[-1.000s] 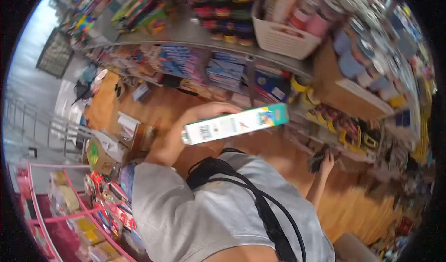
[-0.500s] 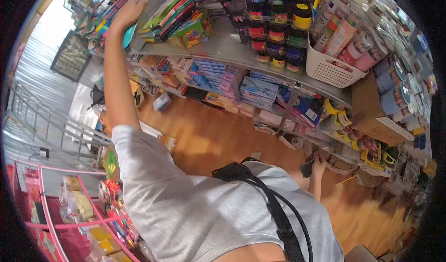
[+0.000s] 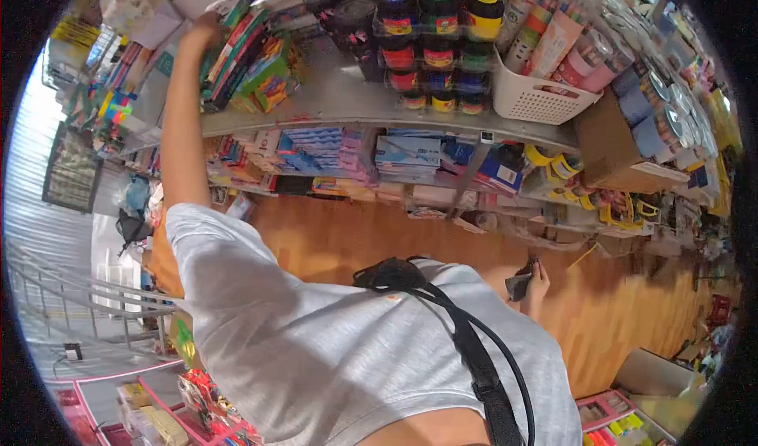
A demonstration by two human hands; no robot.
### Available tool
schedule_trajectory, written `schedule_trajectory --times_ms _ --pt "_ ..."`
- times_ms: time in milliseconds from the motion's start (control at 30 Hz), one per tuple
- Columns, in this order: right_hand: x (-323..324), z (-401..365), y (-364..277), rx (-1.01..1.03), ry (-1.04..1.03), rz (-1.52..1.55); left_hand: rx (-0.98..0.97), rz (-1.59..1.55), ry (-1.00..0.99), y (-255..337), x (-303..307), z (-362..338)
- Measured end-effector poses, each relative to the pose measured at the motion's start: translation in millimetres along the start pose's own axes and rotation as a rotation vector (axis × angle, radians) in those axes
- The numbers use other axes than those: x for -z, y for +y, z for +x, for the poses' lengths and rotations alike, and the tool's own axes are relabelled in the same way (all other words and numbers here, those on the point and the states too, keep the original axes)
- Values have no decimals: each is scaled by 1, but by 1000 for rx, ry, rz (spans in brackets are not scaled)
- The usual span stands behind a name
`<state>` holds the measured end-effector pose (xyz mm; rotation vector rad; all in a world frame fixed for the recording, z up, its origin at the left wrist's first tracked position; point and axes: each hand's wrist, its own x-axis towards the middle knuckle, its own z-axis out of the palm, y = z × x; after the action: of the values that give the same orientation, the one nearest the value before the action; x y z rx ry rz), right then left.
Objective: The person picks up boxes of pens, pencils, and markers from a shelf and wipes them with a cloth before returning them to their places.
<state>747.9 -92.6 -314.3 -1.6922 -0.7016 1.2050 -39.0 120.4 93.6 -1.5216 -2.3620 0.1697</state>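
My left arm stretches up to the shelf, where my left hand (image 3: 204, 33) is right at the near-left edge of a leaning row of thin, colourful packs (image 3: 235, 51). Its fingers are blurred and partly hidden against them. A green and yellow box (image 3: 272, 75) leans beside these packs. To the left of my wrist stands a pale item with a teal edge (image 3: 164, 65). Low on the right, my right hand (image 3: 540, 284) is closed around a dark grey cloth (image 3: 519, 283), which hangs beside my body.
Stacked paint jars (image 3: 438, 47) and a white perforated basket (image 3: 545, 102) of tubes share the shelf (image 3: 332, 118). A cardboard box (image 3: 608, 146) stands to their right. Boxed goods (image 3: 407, 150) fill the lower shelf above the wood floor (image 3: 339, 233). Metal railings (image 3: 103, 276) are at left.
The view has shifted, with the shelf now further left. My left hand has come closer to the colourful packs, away from the teal-edged item. My right hand still holds the cloth.
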Motion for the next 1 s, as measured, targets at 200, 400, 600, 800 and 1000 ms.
schedule_trajectory --times_ms 200,400,600,800,1000 --pt "-31 -22 -32 38 9 90 -89 -204 3 -15 3 0" --pt "-50 5 -30 275 -59 -41 -15 -83 46 -5 23 -21" --pt "-35 18 -33 72 -57 138 -175 -750 212 203 125 -236" --pt "12 9 -33 -66 -56 114 -1235 -934 -242 417 41 -365" --pt "60 18 -41 -58 16 150 -664 -404 123 598 -137 -349"
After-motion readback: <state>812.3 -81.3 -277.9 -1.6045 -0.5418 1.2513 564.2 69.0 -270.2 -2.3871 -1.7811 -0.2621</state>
